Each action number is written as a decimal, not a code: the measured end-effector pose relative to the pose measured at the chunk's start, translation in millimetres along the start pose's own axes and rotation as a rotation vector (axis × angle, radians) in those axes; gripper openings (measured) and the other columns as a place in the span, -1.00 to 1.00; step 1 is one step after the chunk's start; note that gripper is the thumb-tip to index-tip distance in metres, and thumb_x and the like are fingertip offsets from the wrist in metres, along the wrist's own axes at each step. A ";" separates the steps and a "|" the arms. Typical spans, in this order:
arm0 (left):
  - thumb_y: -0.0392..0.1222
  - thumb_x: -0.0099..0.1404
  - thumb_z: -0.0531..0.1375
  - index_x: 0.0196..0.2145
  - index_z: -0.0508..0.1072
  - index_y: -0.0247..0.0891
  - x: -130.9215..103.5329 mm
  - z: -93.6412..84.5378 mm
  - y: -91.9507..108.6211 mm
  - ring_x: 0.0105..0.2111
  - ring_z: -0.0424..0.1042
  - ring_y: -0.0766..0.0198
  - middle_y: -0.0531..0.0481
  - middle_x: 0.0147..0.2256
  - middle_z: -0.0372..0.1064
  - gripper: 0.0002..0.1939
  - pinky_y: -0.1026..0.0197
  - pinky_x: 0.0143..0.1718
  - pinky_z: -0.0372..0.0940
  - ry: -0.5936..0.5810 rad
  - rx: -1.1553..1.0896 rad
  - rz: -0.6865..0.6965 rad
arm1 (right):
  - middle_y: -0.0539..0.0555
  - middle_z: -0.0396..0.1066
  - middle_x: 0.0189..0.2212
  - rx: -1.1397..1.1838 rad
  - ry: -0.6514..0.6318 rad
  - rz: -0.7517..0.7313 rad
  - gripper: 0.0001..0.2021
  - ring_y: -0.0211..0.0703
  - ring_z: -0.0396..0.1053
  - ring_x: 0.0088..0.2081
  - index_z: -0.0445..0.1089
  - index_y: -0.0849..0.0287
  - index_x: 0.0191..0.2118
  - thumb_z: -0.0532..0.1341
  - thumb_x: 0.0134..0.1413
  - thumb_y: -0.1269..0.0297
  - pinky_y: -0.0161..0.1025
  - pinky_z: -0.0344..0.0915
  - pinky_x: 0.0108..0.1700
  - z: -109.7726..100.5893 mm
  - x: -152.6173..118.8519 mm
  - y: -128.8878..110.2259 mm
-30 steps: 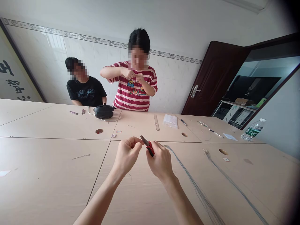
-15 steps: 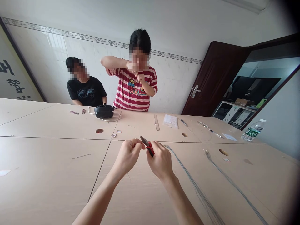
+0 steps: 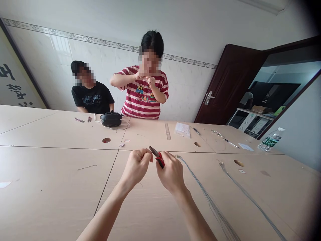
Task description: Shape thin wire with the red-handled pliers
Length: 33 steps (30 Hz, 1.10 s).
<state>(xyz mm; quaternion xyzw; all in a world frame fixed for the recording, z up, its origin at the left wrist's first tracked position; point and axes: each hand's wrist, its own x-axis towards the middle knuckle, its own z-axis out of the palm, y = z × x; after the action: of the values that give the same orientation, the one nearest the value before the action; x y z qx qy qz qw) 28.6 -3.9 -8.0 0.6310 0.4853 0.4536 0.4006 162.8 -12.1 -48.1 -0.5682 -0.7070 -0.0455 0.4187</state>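
Over the near middle of the table, my left hand (image 3: 137, 164) is closed in a pinch. A thin strand (image 3: 142, 186) hangs faintly below it; the part between the fingers is hidden. My right hand (image 3: 171, 171) is wrapped round pliers (image 3: 158, 158) with red handles. The dark jaws point up and left, right beside my left fingertips; whether they grip the strand I cannot tell. Just right of my right hand lies a bundle of thin grey strands (image 3: 200, 185) with small metallic ends. A second such bundle (image 3: 247, 193) lies farther right.
Across the table (image 3: 60, 194) are two people, one holding both hands near the face. A black device with a cable (image 3: 111, 119), a ruler (image 3: 168, 131), a plastic packet (image 3: 183, 129) and a water bottle (image 3: 271, 140) are on it. One looped strand (image 3: 87, 167) lies left.
My hands and the pliers have shifted very slightly left, still close together. The strand under my left hand hangs differently. The person opposite has lowered an elbow.
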 end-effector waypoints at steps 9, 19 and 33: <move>-0.19 -0.01 -0.02 -0.68 0.23 -0.22 4.0 4.1 -10.4 -0.67 -0.21 0.43 0.19 -0.70 -0.21 -0.83 0.33 -0.66 -0.22 0.053 -0.044 0.029 | -0.01 0.43 -0.45 0.040 -0.033 0.049 -0.83 -0.20 0.36 -0.41 0.38 0.13 -0.34 0.08 0.02 0.48 -0.34 0.05 -0.44 1.9 0.9 1.0; -0.18 -0.02 -0.03 -0.67 0.24 -0.22 7.6 5.6 -17.1 -0.66 -0.23 0.43 0.20 -0.70 -0.22 -0.83 0.33 -0.66 -0.23 0.046 -0.062 0.018 | -0.02 0.43 -0.45 0.050 -0.069 0.089 -0.83 -0.21 0.35 -0.43 0.38 0.13 -0.35 0.08 0.01 0.48 -0.34 0.04 -0.44 4.5 1.9 4.4; -0.19 -0.01 -0.02 -0.66 0.25 -0.23 8.7 9.2 -19.3 -0.65 -0.22 0.43 0.20 -0.68 -0.20 -0.84 0.31 -0.64 -0.23 0.042 -0.074 -0.006 | -0.02 0.41 -0.46 0.074 -0.103 0.104 -0.83 -0.21 0.31 -0.46 0.37 0.12 -0.37 0.06 0.00 0.48 -0.34 0.05 -0.44 3.9 3.4 7.2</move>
<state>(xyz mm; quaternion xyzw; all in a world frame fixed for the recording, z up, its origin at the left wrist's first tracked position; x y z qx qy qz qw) 33.6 8.0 -27.1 0.6046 0.4781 0.4834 0.4149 166.7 -4.9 -51.4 -0.5899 -0.6982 0.0316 0.4043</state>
